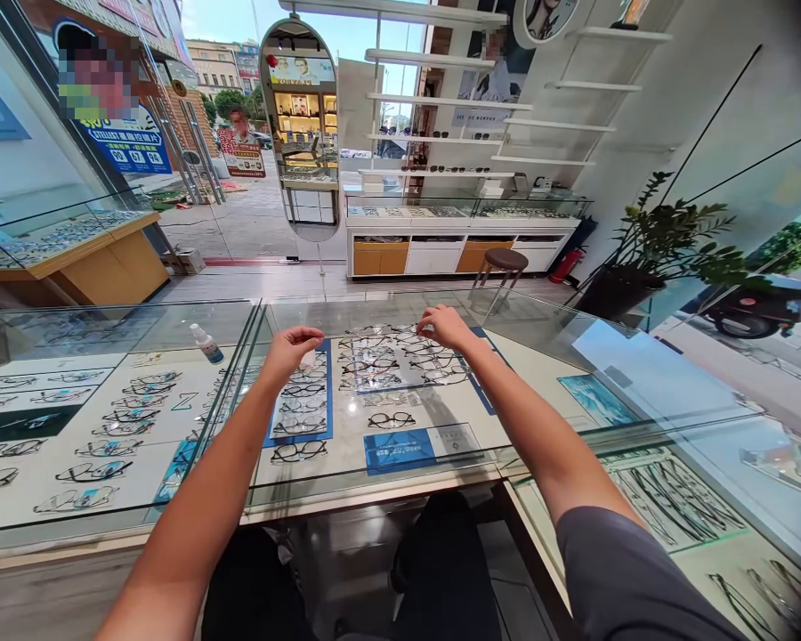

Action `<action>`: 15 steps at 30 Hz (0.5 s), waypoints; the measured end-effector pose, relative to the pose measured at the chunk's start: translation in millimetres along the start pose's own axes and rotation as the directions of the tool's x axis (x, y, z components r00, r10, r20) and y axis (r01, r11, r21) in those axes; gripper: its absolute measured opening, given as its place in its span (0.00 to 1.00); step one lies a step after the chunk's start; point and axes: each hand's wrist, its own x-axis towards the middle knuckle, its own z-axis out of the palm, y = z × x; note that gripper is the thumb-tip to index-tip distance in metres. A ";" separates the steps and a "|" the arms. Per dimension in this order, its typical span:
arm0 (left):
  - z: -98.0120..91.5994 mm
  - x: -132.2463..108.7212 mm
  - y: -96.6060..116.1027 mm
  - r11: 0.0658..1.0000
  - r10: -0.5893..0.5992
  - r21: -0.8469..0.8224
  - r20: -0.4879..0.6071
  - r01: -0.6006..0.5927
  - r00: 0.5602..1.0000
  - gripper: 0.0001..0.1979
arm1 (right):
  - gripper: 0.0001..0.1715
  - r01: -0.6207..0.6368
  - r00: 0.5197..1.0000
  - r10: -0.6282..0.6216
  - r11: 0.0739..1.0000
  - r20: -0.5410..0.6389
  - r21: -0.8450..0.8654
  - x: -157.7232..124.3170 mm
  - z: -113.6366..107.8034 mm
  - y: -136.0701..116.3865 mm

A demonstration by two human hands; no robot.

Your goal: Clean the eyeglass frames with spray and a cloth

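My left hand [295, 345] hovers over the glass counter top [173, 325], its fingers curled toward the thumb in a loose pinch. Whether anything is in it I cannot make out. My right hand [444, 326] reaches further out, fingers bent down onto the far right corner of a clear tray of eyeglass frames [380, 363]. That tray lies between the two hands. Under the glass, rows of frames [298, 418] rest on blue and white mats, and a blue sign card [400, 448] sits near the front.
A small spray bottle [206, 343] stands on the counter to the left. More glass cases of frames [667, 499] flank both sides. Beyond are a stool [505, 261], a potted plant [667, 245], an oval mirror [302, 125] and wall shelves.
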 end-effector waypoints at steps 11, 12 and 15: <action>-1.5 0.2 -1.2 1.000 0.007 -0.011 -0.003 -0.007 1.000 0.27 | 0.15 -0.072 0.997 0.072 0.997 0.024 0.000 3.2 -4.2 -3.9; -1.5 0.4 -1.3 1.000 0.009 -0.014 -0.005 -0.009 1.000 0.27 | 0.17 -0.089 0.996 0.089 0.996 0.017 -0.002 5.6 -4.3 -4.3; -1.1 0.4 -1.0 1.000 0.008 -0.016 -0.009 -0.009 1.000 0.27 | 0.20 -0.133 0.991 0.133 0.991 0.007 -0.010 15.5 -2.9 -4.5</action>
